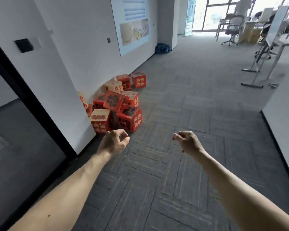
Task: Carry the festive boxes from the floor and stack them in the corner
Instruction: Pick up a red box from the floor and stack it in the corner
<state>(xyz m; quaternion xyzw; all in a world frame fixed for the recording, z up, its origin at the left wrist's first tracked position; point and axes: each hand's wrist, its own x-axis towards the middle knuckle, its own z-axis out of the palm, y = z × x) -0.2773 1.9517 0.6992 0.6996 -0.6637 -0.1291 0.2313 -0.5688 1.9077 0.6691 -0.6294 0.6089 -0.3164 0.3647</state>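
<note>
Several red and cream festive boxes (122, 104) with gold and black characters lie in a loose heap on the carpet against the white wall, some tilted on others. One red box (139, 80) stands a little apart at the far end of the heap. My left hand (114, 141) hovers just in front of the nearest box, fingers curled in, holding nothing. My right hand (187, 142) hangs over bare carpet to the right, fingers also curled, nothing in it. Both forearms reach in from the bottom of the view.
A dark glass door with a black frame (32, 104) stands at the left. A large poster (133, 25) hangs on the wall beyond the boxes, with a dark bag (162, 48) below it. Office chairs, desks and whiteboard stands (255, 70) fill the far right.
</note>
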